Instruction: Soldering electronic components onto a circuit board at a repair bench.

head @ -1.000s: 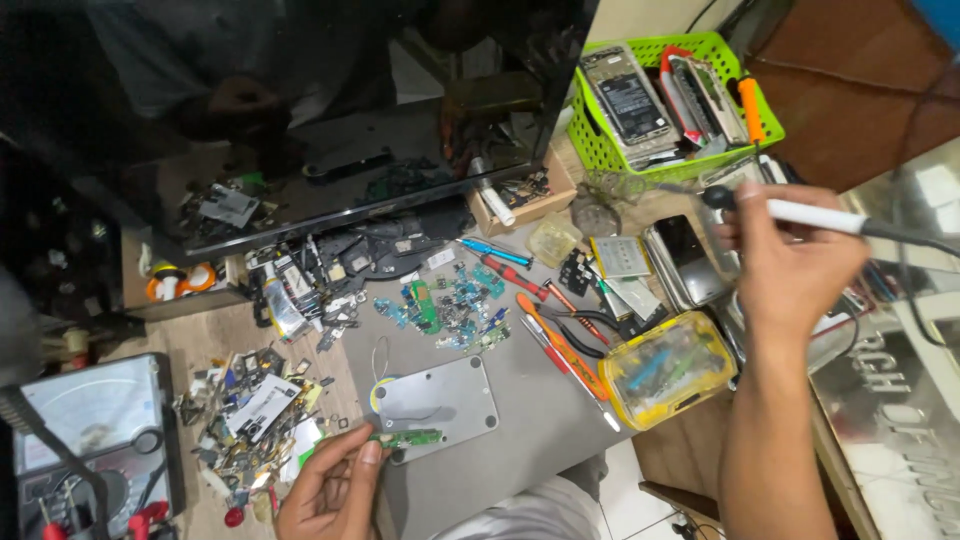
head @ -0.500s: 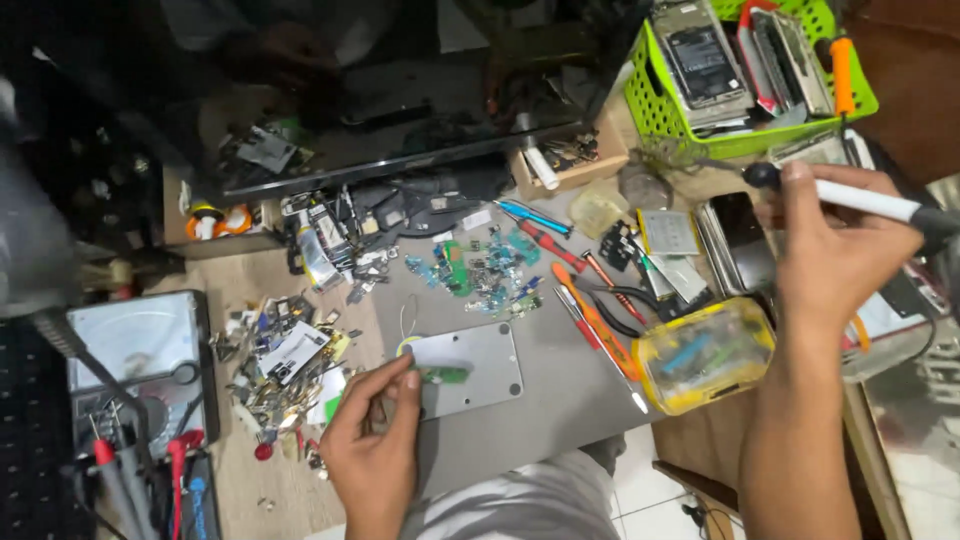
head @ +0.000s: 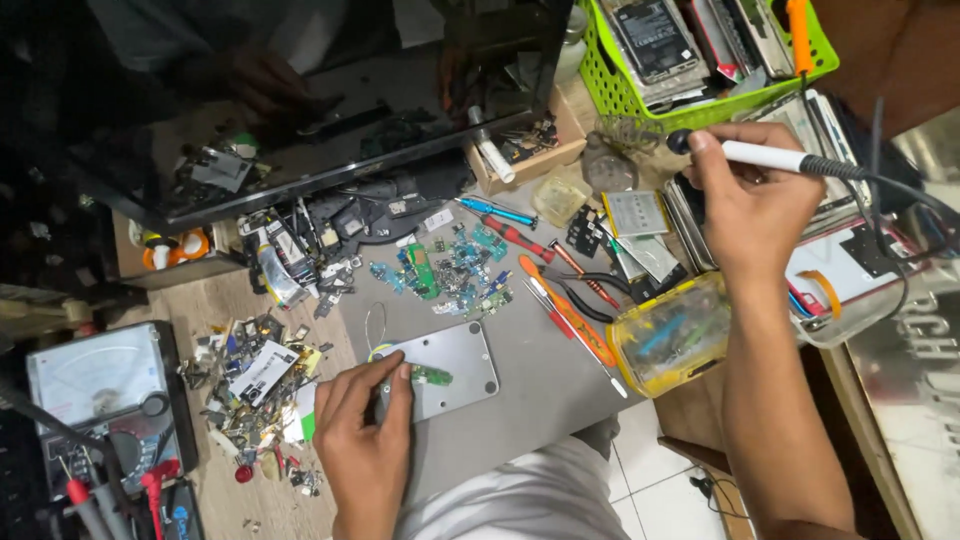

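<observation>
Right hand (head: 750,205) around white soldering iron (head: 770,157)

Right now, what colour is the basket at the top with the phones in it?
The basket is bright lime green, seen best in the head view, the only one.

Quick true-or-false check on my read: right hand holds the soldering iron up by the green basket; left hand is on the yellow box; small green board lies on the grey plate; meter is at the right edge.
1. The right hand holds the soldering iron near the green basket. True.
2. The left hand rests on the yellow box. False: it presses the grey plate.
3. The small green board lies on the grey plate. True.
4. The meter is at the right edge. False: it is at the left.
</observation>
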